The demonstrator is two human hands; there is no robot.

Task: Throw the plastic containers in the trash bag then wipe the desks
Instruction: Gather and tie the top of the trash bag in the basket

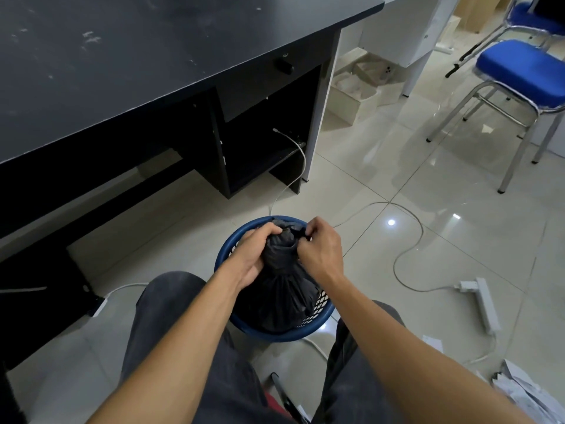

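A black trash bag [279, 290] stands in a blue mesh waste basket [276, 334] on the floor between my knees. Its top is gathered into a tight neck. My left hand [255, 254] grips the neck from the left and my right hand [321, 249] pinches the bunched plastic at the top from the right. The black desk [137, 56] fills the upper left, its dark top marked with pale smudges and dust. No plastic containers are visible; what is inside the bag is hidden.
Two blue chairs [519, 68] with chrome legs stand at the right. A white power strip [483, 301] and grey cables [406, 255] lie on the tiled floor. Crumpled paper [519, 390] sits at the lower right. A white desk [409, 32] stands behind.
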